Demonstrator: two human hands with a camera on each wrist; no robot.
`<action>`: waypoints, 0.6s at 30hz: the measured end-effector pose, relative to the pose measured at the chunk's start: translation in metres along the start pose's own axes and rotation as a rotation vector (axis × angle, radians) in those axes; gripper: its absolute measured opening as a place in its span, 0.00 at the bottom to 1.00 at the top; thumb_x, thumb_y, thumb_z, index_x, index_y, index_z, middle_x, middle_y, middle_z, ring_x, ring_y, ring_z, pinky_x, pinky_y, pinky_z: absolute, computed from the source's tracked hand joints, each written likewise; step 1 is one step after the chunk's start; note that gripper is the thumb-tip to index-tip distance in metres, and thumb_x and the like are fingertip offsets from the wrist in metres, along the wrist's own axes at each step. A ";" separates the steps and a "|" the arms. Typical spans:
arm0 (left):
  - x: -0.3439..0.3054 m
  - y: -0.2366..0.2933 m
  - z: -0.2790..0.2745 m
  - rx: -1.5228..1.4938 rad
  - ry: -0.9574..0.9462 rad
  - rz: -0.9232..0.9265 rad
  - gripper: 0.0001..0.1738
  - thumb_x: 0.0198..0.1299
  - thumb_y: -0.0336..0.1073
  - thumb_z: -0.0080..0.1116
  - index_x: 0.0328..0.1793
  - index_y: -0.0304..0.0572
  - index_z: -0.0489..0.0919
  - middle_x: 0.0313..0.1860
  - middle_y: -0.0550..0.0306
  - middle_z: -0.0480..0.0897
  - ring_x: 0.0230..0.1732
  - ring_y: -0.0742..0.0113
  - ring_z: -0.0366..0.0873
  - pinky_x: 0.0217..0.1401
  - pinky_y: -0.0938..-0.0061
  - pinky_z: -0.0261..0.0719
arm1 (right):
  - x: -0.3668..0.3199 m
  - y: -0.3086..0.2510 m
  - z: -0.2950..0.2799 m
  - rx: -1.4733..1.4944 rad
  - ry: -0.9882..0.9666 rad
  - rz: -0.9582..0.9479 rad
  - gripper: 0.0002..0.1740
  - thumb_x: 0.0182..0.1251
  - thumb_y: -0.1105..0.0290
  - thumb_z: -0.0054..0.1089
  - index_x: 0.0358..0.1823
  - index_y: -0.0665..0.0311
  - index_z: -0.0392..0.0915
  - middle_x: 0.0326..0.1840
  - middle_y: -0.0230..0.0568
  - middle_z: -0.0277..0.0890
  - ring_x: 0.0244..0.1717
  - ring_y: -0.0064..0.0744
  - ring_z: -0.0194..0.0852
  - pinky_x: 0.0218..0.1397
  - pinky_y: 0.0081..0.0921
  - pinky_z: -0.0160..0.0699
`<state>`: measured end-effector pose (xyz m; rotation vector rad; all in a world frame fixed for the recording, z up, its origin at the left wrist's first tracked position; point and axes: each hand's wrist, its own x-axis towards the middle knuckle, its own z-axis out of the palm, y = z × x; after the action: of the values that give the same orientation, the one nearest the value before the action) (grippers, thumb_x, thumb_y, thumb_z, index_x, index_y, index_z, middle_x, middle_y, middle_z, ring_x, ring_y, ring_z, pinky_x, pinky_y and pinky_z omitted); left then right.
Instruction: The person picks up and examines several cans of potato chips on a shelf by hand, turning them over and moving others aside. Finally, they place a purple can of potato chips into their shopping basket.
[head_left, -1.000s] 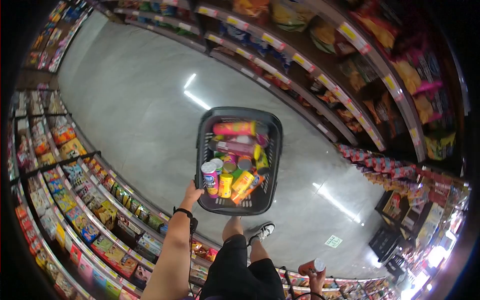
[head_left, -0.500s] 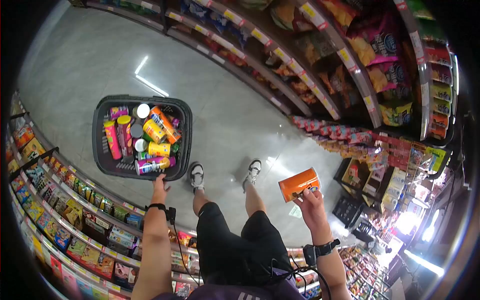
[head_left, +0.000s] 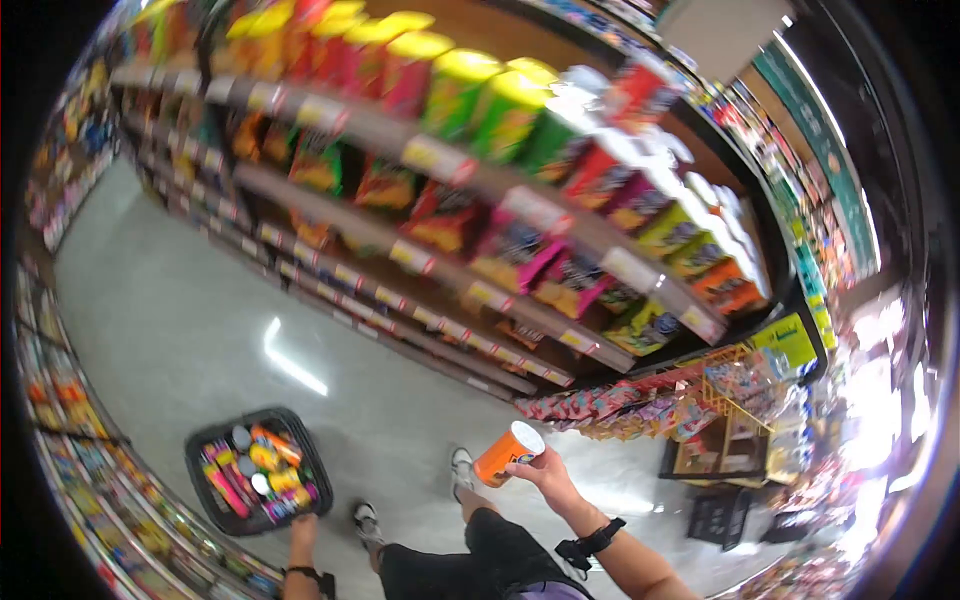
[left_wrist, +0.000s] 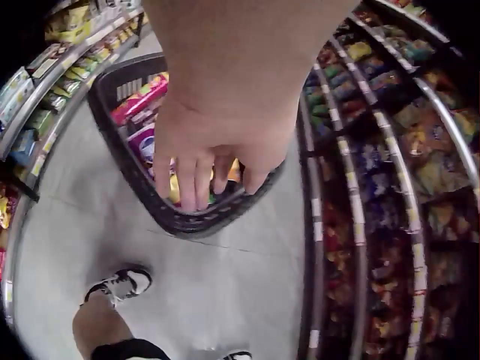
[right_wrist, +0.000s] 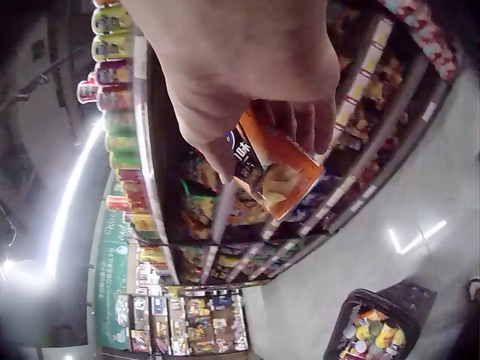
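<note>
My right hand [head_left: 545, 475] grips an orange canister of potato chips [head_left: 495, 462] with a white lid, held tilted in front of my body. In the right wrist view, thumb and fingers wrap the orange can [right_wrist: 281, 169], whose printed chips face outward. My left hand [left_wrist: 217, 150] reaches down with fingers fairly straight, its fingertips right at the rim of a black shopping basket [left_wrist: 120, 161]. From the head view the basket [head_left: 205, 505] is at lower left, holding several canisters and packets, yellow, pink, orange and purple. The hand covers part of its contents in the left wrist view.
A long shelf [head_left: 420, 150] of snack canisters and chip bags runs across the top and right. Another stocked shelf [head_left: 90, 490] lines the left side. Grey tiled floor [head_left: 180, 330] lies between them. A rack [head_left: 720, 445] and black crates [head_left: 718, 515] stand at right.
The head view has tilted up toward the shelf, so the basket appears smaller and lower. My right hand has raised the orange canister forward from my side. The left hand stays at the basket.
</note>
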<state>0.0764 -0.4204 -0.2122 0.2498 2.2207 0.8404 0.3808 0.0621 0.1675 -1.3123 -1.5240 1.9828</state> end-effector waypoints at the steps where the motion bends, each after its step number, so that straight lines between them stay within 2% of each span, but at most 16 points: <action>1: 0.009 -0.004 0.010 -0.507 -0.103 -0.169 0.15 0.68 0.46 0.61 0.49 0.42 0.84 0.36 0.54 0.88 0.30 0.57 0.85 0.29 0.62 0.79 | 0.001 -0.016 -0.020 -0.054 -0.022 -0.039 0.34 0.60 0.72 0.77 0.66 0.68 0.73 0.62 0.38 0.79 0.63 0.29 0.75 0.68 0.32 0.75; 3: -0.019 0.108 -0.006 -0.567 -0.238 -0.356 0.21 0.68 0.47 0.62 0.62 0.45 0.78 0.43 0.51 0.89 0.35 0.57 0.87 0.31 0.67 0.79 | 0.001 -0.057 -0.047 -0.004 -0.015 -0.099 0.36 0.59 0.70 0.79 0.67 0.69 0.72 0.62 0.39 0.79 0.64 0.30 0.76 0.69 0.33 0.75; 4: -0.052 0.193 -0.011 -0.565 -0.198 -0.371 0.25 0.69 0.48 0.61 0.66 0.45 0.75 0.48 0.48 0.89 0.41 0.59 0.89 0.37 0.70 0.81 | 0.000 -0.076 -0.060 -0.001 -0.022 -0.117 0.38 0.58 0.68 0.80 0.68 0.69 0.71 0.63 0.40 0.79 0.64 0.31 0.76 0.70 0.34 0.75; 5: -0.054 0.222 -0.012 -0.554 -0.276 -0.259 0.26 0.70 0.50 0.61 0.66 0.44 0.77 0.51 0.49 0.89 0.46 0.60 0.88 0.44 0.70 0.81 | -0.002 -0.094 -0.072 0.028 -0.009 -0.158 0.37 0.57 0.68 0.81 0.67 0.69 0.72 0.62 0.40 0.80 0.64 0.30 0.76 0.69 0.34 0.76; 7: -0.104 0.354 -0.018 -0.488 -0.200 -0.081 0.28 0.72 0.52 0.60 0.68 0.40 0.78 0.53 0.49 0.88 0.48 0.63 0.88 0.48 0.77 0.79 | -0.001 -0.114 -0.096 0.087 -0.003 -0.200 0.35 0.57 0.69 0.80 0.65 0.69 0.73 0.60 0.39 0.81 0.63 0.30 0.76 0.68 0.32 0.75; 8: -0.109 0.377 -0.014 -0.565 -0.207 0.090 0.25 0.75 0.47 0.57 0.69 0.38 0.77 0.54 0.48 0.88 0.50 0.63 0.87 0.51 0.75 0.80 | -0.002 -0.127 -0.104 0.101 -0.002 -0.222 0.35 0.58 0.70 0.79 0.65 0.69 0.73 0.59 0.39 0.81 0.63 0.30 0.76 0.68 0.32 0.75; 9: -0.140 0.442 -0.022 -0.600 -0.185 0.183 0.23 0.76 0.42 0.54 0.69 0.34 0.77 0.54 0.48 0.87 0.52 0.62 0.87 0.56 0.72 0.80 | -0.006 -0.140 -0.108 0.158 -0.014 -0.246 0.34 0.59 0.71 0.78 0.65 0.69 0.73 0.60 0.39 0.80 0.62 0.29 0.77 0.68 0.31 0.74; 11: -0.189 0.535 -0.036 -0.534 -0.142 0.310 0.21 0.76 0.39 0.54 0.66 0.31 0.79 0.50 0.48 0.88 0.52 0.63 0.86 0.61 0.70 0.79 | -0.009 -0.163 -0.120 0.266 -0.052 -0.255 0.33 0.61 0.72 0.75 0.67 0.69 0.72 0.62 0.38 0.79 0.62 0.29 0.76 0.68 0.31 0.74; 12: -0.213 0.569 -0.041 -0.552 -0.103 0.324 0.21 0.76 0.39 0.54 0.66 0.31 0.79 0.50 0.48 0.88 0.52 0.63 0.86 0.61 0.70 0.79 | -0.011 -0.172 -0.122 0.317 -0.070 -0.280 0.35 0.62 0.70 0.74 0.69 0.70 0.71 0.62 0.38 0.79 0.62 0.29 0.76 0.69 0.32 0.73; 14: -0.260 0.626 -0.051 -0.485 -0.152 0.611 0.19 0.75 0.37 0.54 0.64 0.32 0.81 0.47 0.51 0.89 0.51 0.65 0.85 0.60 0.70 0.79 | -0.003 -0.181 -0.124 0.347 -0.097 -0.346 0.36 0.61 0.67 0.75 0.69 0.70 0.70 0.62 0.39 0.79 0.64 0.30 0.76 0.70 0.31 0.72; 15: -0.290 0.650 -0.057 -0.499 -0.120 0.612 0.19 0.75 0.37 0.54 0.64 0.32 0.81 0.47 0.51 0.89 0.51 0.65 0.85 0.60 0.70 0.79 | -0.003 -0.187 -0.126 0.337 -0.130 -0.350 0.36 0.61 0.67 0.75 0.69 0.70 0.70 0.62 0.39 0.79 0.64 0.30 0.76 0.70 0.31 0.72; 17: -0.343 0.698 -0.075 -0.305 -0.204 0.907 0.17 0.72 0.33 0.57 0.63 0.33 0.82 0.46 0.52 0.89 0.49 0.63 0.85 0.58 0.69 0.79 | 0.001 -0.208 -0.122 0.319 -0.216 -0.395 0.35 0.62 0.68 0.72 0.69 0.68 0.70 0.60 0.35 0.79 0.60 0.29 0.78 0.67 0.30 0.74; 18: -0.362 0.720 -0.082 -0.279 -0.235 1.094 0.17 0.70 0.32 0.58 0.63 0.34 0.83 0.46 0.52 0.89 0.48 0.62 0.85 0.57 0.68 0.79 | 0.003 -0.211 -0.123 0.288 -0.196 -0.390 0.35 0.61 0.68 0.73 0.69 0.69 0.70 0.61 0.37 0.79 0.62 0.30 0.76 0.70 0.31 0.71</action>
<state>0.2234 -0.0572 0.4962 1.4083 1.6087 1.5481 0.4218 0.2178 0.3512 -0.6657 -1.3801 2.0162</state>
